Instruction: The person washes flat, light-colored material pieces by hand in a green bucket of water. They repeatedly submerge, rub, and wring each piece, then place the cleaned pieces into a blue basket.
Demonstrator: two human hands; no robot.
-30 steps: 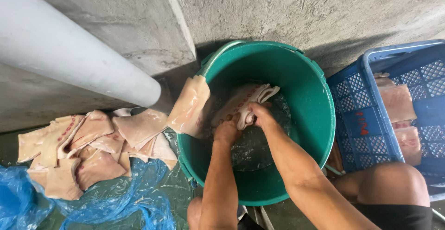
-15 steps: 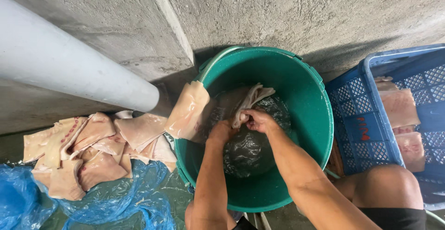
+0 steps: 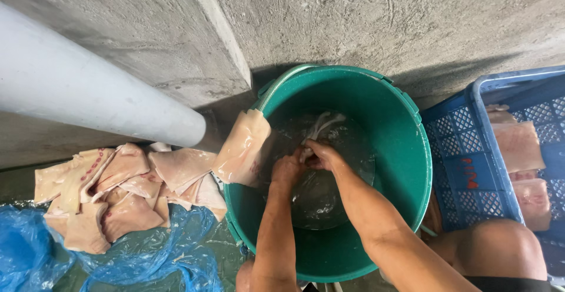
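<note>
Fingers of both hands, left hand [image 3: 286, 169] and right hand [image 3: 321, 155], are blurred under water in the green bucket [image 3: 406, 151]; their grip is indeterminable. At 3 o'clock, the blue crate [image 3: 465, 151] is cropped by the edge.

Bucket [image 3: 406, 168]: in the middle, against the wall [image 3: 353, 21], with water inside.
Hands: left hand [image 3: 287, 169] and right hand [image 3: 321, 155] inside the bucket, touching each other, on a skin piece [image 3: 321, 126] in the water.
Draped piece [image 3: 242, 148]: over the bucket's left rim.
Pile of pieces [image 3: 118, 186]: left of the bucket, on a plastic sheet [image 3: 35, 251], below the pipe [image 3: 88, 92].
Crate [image 3: 465, 168]: right of the bucket, more pieces [image 3: 518, 145] in it.
Knee [image 3: 500, 251]: before the crate.
</note>
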